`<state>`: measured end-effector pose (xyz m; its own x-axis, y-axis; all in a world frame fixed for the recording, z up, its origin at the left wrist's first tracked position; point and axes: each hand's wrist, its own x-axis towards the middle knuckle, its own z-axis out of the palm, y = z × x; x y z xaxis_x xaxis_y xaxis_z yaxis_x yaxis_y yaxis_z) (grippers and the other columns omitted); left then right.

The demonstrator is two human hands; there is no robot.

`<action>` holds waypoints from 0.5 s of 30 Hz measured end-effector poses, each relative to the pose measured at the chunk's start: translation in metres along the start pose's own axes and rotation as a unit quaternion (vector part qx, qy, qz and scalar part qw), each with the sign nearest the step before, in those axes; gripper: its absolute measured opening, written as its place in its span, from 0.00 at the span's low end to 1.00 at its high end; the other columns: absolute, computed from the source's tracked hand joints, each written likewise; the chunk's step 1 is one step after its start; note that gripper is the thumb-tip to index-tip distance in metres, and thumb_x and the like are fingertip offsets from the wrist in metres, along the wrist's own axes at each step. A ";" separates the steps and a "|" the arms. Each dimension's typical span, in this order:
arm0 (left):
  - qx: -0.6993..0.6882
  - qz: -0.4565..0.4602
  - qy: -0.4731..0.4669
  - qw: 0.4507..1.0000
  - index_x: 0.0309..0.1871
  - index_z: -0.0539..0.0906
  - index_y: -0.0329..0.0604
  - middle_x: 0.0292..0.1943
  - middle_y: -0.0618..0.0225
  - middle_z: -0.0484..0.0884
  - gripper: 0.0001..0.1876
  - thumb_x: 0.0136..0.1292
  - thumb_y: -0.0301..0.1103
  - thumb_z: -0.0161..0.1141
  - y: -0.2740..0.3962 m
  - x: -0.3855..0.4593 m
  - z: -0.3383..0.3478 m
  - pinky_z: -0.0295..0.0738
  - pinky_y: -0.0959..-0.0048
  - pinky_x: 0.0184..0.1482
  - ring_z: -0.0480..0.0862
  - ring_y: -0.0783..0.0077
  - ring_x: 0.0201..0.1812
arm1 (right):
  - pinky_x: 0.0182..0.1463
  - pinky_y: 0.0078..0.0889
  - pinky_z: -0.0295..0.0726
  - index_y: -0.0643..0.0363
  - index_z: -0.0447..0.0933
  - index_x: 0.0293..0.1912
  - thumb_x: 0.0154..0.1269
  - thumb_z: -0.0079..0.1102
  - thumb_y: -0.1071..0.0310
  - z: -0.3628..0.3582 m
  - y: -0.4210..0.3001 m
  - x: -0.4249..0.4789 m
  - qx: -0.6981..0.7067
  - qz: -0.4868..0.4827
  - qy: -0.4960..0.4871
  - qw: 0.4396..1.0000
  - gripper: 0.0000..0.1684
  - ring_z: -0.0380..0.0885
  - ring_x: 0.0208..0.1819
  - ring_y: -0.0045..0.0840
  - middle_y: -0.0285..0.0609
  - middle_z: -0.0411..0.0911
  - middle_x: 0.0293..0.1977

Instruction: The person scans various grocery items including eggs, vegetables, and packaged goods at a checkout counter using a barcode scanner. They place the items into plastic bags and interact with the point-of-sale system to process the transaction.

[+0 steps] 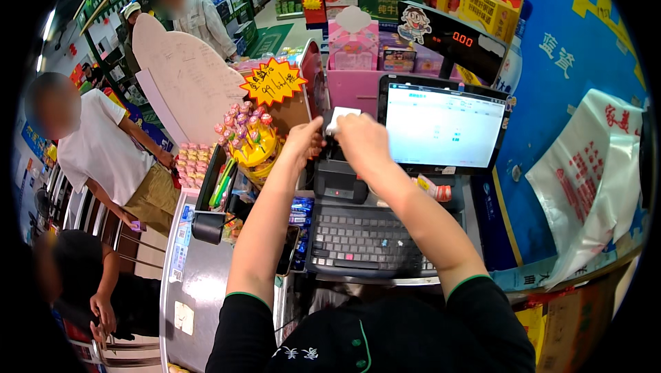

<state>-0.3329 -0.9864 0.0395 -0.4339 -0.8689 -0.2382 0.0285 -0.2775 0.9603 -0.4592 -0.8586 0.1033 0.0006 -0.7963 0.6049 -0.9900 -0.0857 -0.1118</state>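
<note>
Both my arms reach forward over a checkout counter. My right hand [361, 138] is closed on a small white object [342, 117], perhaps paper or a small device; its kind is not clear. Close beside it on the left, my left hand [305, 138] has its fingers bent near a dark object; whether it grips that cannot be told. Below the hands sits a black receipt printer [340, 182] with a small red light, and below that a black keyboard [361, 239]. A lit monitor [444, 128] stands right of my right hand.
A yellow lollipop stand [255, 153] and a black pen holder [219, 192] stand left of my arms, by the metal counter [206, 290]. White plastic bags [588, 182] hang at the right. A customer display [454, 37] rises behind the monitor. Several people stand beyond the counter.
</note>
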 end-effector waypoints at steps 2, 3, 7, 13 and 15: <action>-0.061 0.015 -0.024 0.998 0.42 0.76 0.41 0.28 0.70 0.76 0.17 0.65 0.47 0.58 0.011 0.013 0.007 0.71 0.77 0.29 0.80 0.73 0.30 | 0.34 0.43 0.78 0.58 0.71 0.32 0.57 0.59 0.66 -0.054 0.003 -0.006 0.107 0.054 0.121 0.985 0.08 0.78 0.35 0.40 0.46 0.77 0.29; -0.060 0.041 -0.012 0.997 0.32 0.75 0.46 0.23 0.77 0.72 0.14 0.68 0.45 0.55 0.026 0.010 0.025 0.69 0.76 0.30 0.78 0.75 0.29 | 0.34 0.45 0.76 0.59 0.71 0.34 0.59 0.59 0.65 -0.077 0.013 -0.012 0.182 0.116 0.102 0.971 0.09 0.78 0.35 0.45 0.49 0.78 0.29; 0.067 0.106 0.003 0.992 0.41 0.79 0.45 0.29 0.79 0.76 0.11 0.65 0.42 0.58 0.043 0.053 0.032 0.69 0.79 0.31 0.78 0.82 0.33 | 0.30 0.22 0.69 0.64 0.68 0.32 0.61 0.60 0.70 -0.129 0.028 -0.040 0.400 0.177 0.155 0.886 0.11 0.67 0.28 0.13 0.36 0.73 0.23; 0.181 0.154 0.025 0.971 0.45 0.80 0.47 0.32 0.79 0.78 0.11 0.62 0.39 0.60 0.042 0.083 0.037 0.68 0.83 0.31 0.77 0.86 0.33 | 0.28 0.16 0.67 0.62 0.68 0.31 0.61 0.60 0.72 -0.139 0.049 -0.080 0.417 0.241 0.125 0.867 0.09 0.68 0.26 0.10 0.32 0.72 0.24; 0.207 0.194 0.031 0.959 0.43 0.80 0.43 0.32 0.76 0.80 0.11 0.61 0.37 0.61 0.036 0.094 0.034 0.70 0.80 0.32 0.78 0.83 0.35 | 0.27 0.15 0.67 0.61 0.69 0.31 0.61 0.61 0.72 -0.136 0.055 -0.088 0.434 0.257 0.120 0.855 0.09 0.68 0.26 0.09 0.32 0.73 0.24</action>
<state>-0.4029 -1.0644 0.0565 -0.4089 -0.8998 0.1522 -0.1879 0.2462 0.9508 -0.5329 -0.7114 0.1513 -0.5350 -0.7253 0.4333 -0.3734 -0.2571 -0.8913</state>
